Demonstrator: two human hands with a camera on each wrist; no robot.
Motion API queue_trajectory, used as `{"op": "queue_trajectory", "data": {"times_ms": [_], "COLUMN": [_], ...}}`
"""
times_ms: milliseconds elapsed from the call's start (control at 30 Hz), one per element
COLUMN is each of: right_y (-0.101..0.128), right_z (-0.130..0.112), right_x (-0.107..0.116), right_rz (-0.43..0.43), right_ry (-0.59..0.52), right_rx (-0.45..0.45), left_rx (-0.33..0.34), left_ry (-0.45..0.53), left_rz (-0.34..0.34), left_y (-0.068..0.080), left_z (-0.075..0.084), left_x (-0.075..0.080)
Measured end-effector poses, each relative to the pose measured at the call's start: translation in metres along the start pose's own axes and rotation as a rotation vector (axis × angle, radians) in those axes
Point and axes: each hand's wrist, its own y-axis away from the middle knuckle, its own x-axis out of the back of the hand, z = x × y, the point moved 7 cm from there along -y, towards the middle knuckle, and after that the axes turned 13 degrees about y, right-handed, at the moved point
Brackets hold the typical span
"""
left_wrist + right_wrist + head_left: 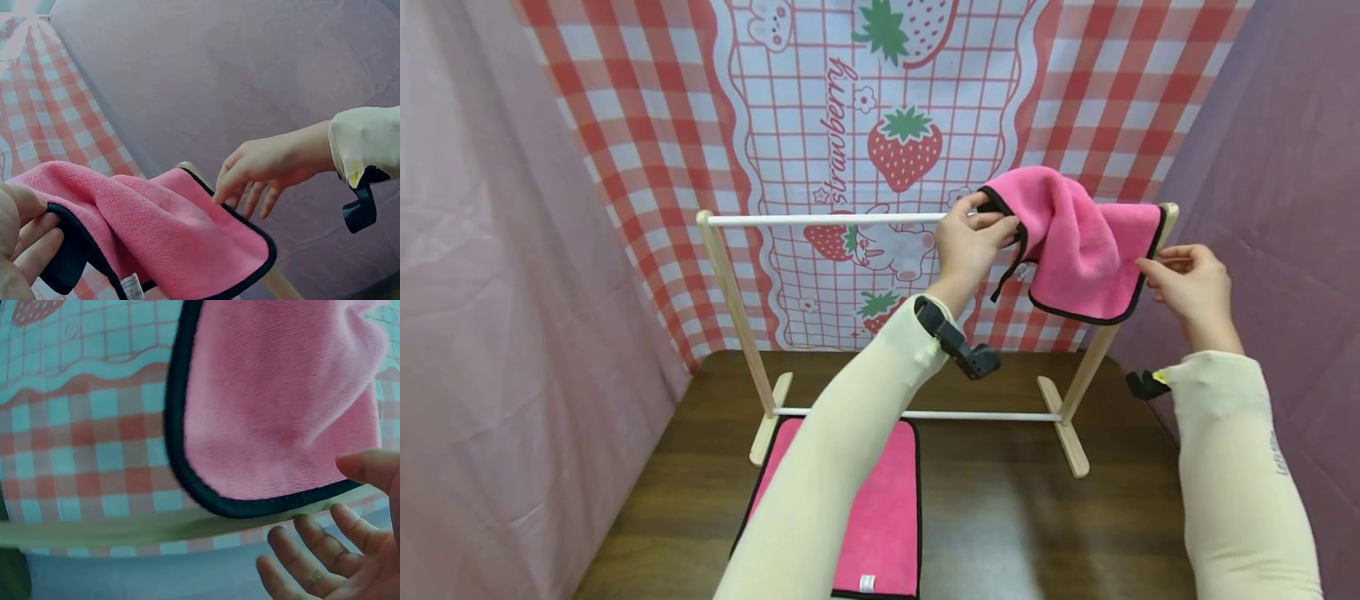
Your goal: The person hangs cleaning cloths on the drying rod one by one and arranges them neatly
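A pink towel [1075,250] with black trim hangs bunched over the right end of a wooden rack's white top rod [827,219]. My left hand [973,242] pinches the towel's left corner by the trim, just above the rod. In the left wrist view that corner sits between the thumb and fingers of the left hand [19,250]. My right hand [1187,283] is at the towel's right edge beside the rack's right post, fingers spread; its fingertips [222,197] touch the trim of the towel [175,237]. The right wrist view shows the right hand [331,562] spread under the towel [281,412].
A second pink towel [880,517] lies flat on the dark wooden table [1000,517] in front of the rack's base, partly hidden by my left forearm. A strawberry-print checked cloth [902,100] hangs behind. Pink curtains [490,292] close in both sides.
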Motion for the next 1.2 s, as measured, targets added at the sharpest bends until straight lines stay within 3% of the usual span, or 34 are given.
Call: {"op": "queue_trajectory", "data": {"times_ms": [100,300,367,633,867,933,1133,1200], "right_y": [0.0,0.001,0.001,-0.008,-0.022,-0.025,-0.038,-0.041], "right_z": [0.001,-0.002,-0.004,-0.021,-0.036,-0.041,-0.054,-0.057], "right_x": [0.0,-0.002,-0.001,0.014,0.022,0.024,0.03,0.031], "right_rz": [0.028,0.031,0.037,0.08,0.048,0.036,-0.023,-0.056], "right_ry": [-0.031,-0.468,-0.546,-0.639,-0.844,-0.886,-0.988,-1.034], "right_rx": [-0.005,0.001,0.002,-0.017,-0.032,-0.038,-0.028,-0.024], "left_rx": [0.019,0.033,0.026,0.034,0.006,-0.023,-0.165,-0.182], "left_ry": [-0.009,-0.032,-0.045,-0.127,-0.178,-0.197,-0.412,-0.452], "left_rz": [-0.01,-0.033,-0.04,-0.085,-0.103,-0.104,-0.07,-0.053], "left_y": [-0.001,-0.002,-0.004,-0.021,-0.035,-0.039,-0.048,-0.051], "left_z": [0.001,0.004,0.006,0.025,0.049,0.055,0.078,0.083], "left_x": [0.0,0.0,0.001,0.012,0.024,0.027,0.037,0.041]}}
